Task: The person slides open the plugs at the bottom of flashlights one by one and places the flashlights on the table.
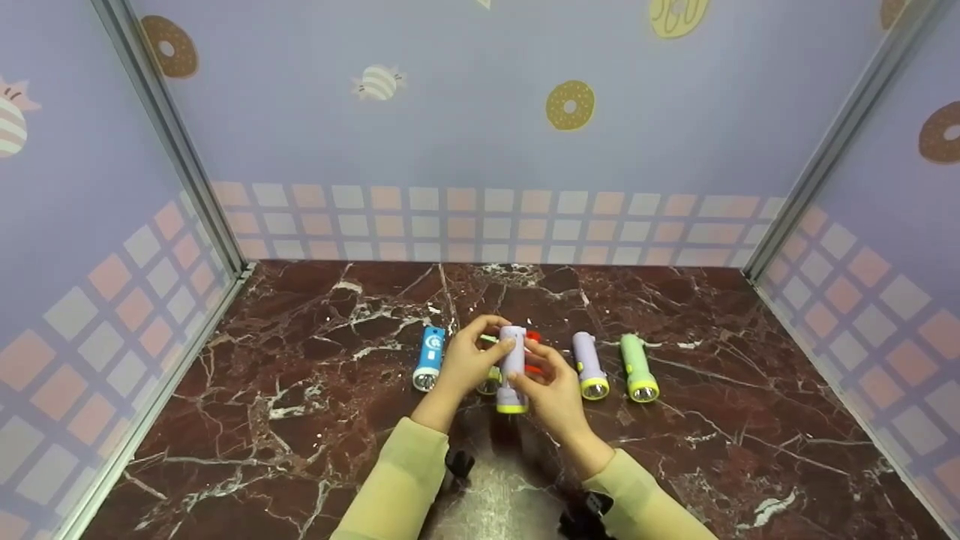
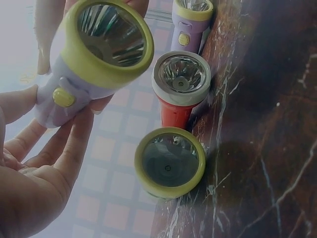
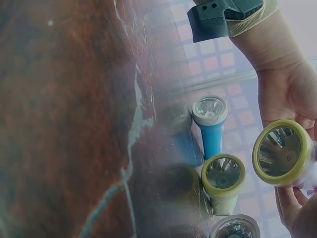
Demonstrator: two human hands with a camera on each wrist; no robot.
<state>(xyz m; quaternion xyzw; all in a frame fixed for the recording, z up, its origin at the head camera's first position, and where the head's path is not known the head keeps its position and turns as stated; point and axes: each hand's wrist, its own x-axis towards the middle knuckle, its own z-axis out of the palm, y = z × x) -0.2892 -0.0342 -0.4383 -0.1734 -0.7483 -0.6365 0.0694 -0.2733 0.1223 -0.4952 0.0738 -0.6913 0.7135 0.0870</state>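
1. As seen fr. head view, far L: pale-purple L wall [image 1: 67,154] w/ candy print [image 1: 13,120] & pink/white squares lower down; then grey metal L post [image 1: 180,146] at corner.
2. Straight ahead: back wall [image 1: 465,150], same purple, w/ candy & doughnut prints up high, band of pink/white squares along bottom.
3. Below: dark red-brown marble-look tabletop [image 1: 247,420], w/ white veins, small pale specks, glossy patch nr bottom ctr.
4. Lying on it at L: blue torch [image 1: 431,346] w/ white head, lens toward near side.
5. Next, L hand [image 1: 469,364]: pinching tail end of raised lilac torch [image 1: 512,360] betw. thumb & fingers. Partly hidden behind: yellow-rimmed green torch [image 3: 224,204].
6. Mid-scene, raised lilac torch: held clear of tabletop, yellow rim toward near side; yellow switch [image 2: 63,97] on body, per L wrist view.
7. Behind that, mostly hidden in head view: red torch [image 2: 176,115] w/ whitish rim.
8. R hand [image 1: 553,386]: pinching same raised torch, thumb nearer its head.
9. Farther R, lying apart: second lilac torch [image 1: 587,356], then pale-green torch [image 1: 637,360], both yellow-rimmed.
10. Far R: R post [image 1: 836,142], then R wall [image 1: 885,202] w/ doughnut print [image 1: 941,146] & more squares.
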